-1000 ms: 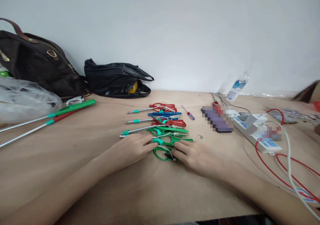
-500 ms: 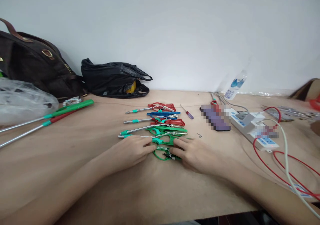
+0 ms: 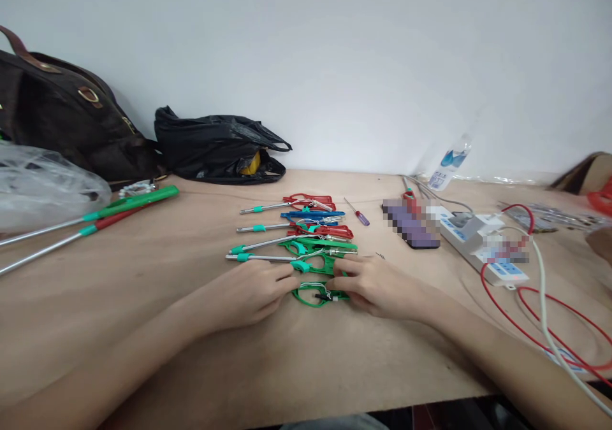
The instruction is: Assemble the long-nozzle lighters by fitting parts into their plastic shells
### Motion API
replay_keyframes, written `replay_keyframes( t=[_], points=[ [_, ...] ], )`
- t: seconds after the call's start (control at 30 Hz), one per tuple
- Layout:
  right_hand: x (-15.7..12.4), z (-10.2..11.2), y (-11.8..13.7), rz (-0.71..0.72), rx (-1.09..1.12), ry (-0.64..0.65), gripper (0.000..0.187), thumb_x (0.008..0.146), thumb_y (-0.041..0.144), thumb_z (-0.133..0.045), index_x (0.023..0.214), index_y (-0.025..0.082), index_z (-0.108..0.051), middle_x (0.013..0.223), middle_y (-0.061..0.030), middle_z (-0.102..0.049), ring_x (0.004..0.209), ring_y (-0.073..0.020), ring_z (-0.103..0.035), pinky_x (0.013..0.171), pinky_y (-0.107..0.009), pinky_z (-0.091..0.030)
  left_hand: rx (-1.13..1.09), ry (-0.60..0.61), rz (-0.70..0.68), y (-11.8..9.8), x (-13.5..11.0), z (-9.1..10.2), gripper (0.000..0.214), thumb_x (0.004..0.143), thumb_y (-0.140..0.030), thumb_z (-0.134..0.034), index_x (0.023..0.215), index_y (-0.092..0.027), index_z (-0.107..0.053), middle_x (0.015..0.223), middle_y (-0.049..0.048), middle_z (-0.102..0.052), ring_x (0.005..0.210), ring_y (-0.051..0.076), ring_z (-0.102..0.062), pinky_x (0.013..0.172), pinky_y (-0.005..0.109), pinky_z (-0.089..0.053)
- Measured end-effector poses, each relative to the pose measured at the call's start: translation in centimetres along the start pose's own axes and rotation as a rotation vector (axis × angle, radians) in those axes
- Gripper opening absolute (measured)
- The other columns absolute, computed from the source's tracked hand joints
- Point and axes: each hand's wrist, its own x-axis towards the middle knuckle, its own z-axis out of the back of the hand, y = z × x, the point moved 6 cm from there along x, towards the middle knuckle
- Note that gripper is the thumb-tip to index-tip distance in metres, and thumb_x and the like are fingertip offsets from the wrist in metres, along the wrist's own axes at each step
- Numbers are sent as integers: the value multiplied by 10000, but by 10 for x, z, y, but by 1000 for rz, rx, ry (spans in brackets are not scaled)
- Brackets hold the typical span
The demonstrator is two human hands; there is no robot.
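A green plastic handle half (image 3: 306,301), seemingly of a long stick lighter, lies nearest me with thin white wires and a small black part inside it. Curled at its left end is my left hand (image 3: 253,290), thumb and index finger closed there; whatever its tip covers is hidden. My right hand (image 3: 382,286) grips the right end, fingers bent over the edge. Just beyond, another green handle half (image 3: 322,264) carries a teal trigger (image 3: 301,266) and a metal tube (image 3: 261,258). Farther back lie more opened handles, including a blue one (image 3: 310,217) and a red one (image 3: 308,200).
A purple screwdriver (image 3: 362,218) and a phone (image 3: 418,229) lie beyond my right hand. At right are a power strip (image 3: 507,274), red cables and a tilted water bottle (image 3: 449,162). Two assembled lighters (image 3: 129,204), a black plastic bag (image 3: 210,150) and a brown bag (image 3: 62,118) are left.
My right hand has shifted slightly, showing a little more of the nearest handle's right end. My left hand stays at its left end. The view has tilted slightly.
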Motion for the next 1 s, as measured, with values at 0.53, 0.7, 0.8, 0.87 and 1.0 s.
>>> replay_keyframes(
  t=[0.53, 0.7, 0.8, 0.87, 1.0],
  points=[
    [2, -3, 12, 26, -187, -11, 264, 905, 107, -478, 1094, 183, -646, 1099, -95, -629, 939, -209, -586, 791, -342, -503, -60, -3, 11, 2, -1, -1, 531, 835, -52, -404, 1295, -290, -522, 1115, 31, -651, 755, 160, -630, 657, 248, -463],
    [2, -3, 9, -9, -136, -19, 293, 912, 116, -452, 1130, 193, -631, 1084, -94, -608, 947, -203, -574, 810, -346, -488, -32, -18, -9, 1, 0, 0, 554, 827, -55, -391, 1316, -289, -506, 1138, 41, -648, 750, 170, -629, 653, 254, -465],
    [2, -3, 4, -46, -63, 14, 320, 885, 117, -462, 1145, 193, -632, 1002, -83, -590, 876, -194, -562, 776, -336, -480, -18, -8, -6, 0, 1, 1, 571, 837, -48, -387, 1342, -298, -478, 1132, 35, -652, 735, 164, -625, 644, 247, -459],
    [3, -2, 2, -64, -24, 12, 323, 869, 114, -479, 1140, 184, -640, 978, -83, -577, 864, -198, -548, 764, -333, -472, -23, -2, 1, 0, 1, 2, 564, 837, -47, -399, 1333, -301, -487, 1144, 31, -647, 762, 167, -631, 659, 249, -463],
    [5, -2, 2, -93, 38, -70, 236, 897, 159, -490, 1036, 162, -680, 950, -88, -574, 897, -208, -530, 782, -338, -467, -42, 18, 22, 1, 0, 0, 538, 818, -43, -432, 1286, -292, -528, 1175, 27, -637, 805, 175, -643, 690, 258, -475]
  ],
)
